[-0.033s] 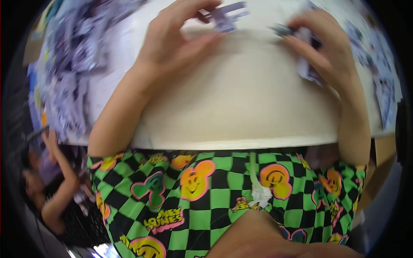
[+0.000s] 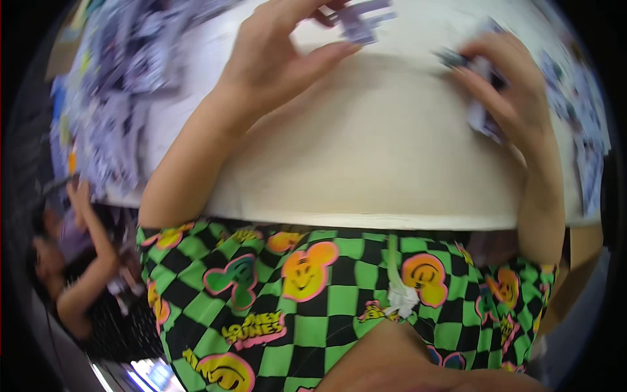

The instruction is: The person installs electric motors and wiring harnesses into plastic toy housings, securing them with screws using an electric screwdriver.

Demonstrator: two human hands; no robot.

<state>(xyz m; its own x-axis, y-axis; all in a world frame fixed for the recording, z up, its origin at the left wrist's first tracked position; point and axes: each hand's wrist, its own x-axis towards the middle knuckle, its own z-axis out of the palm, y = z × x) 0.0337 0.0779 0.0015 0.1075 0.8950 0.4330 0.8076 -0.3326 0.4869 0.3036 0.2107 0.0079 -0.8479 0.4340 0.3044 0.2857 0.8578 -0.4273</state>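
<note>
While the left hand [image 2: 277, 62] pinches a flat, pale-lilac piece [image 2: 358, 28] at its fingertips, jutting rightward over the cream-white worktop [image 2: 366, 150], the right hand [image 2: 513, 85], well apart from that piece, closes thumb and forefinger on a small, dark-grey, pointed object [image 2: 451, 59]. A blurred lilac-and-dark strip [image 2: 482, 121] shows under the right hand's palm; whether the hand grips it too, I cannot tell.

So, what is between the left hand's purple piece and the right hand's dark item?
The head view shows only pale tabletop between the purple piece and the dark item.
</note>
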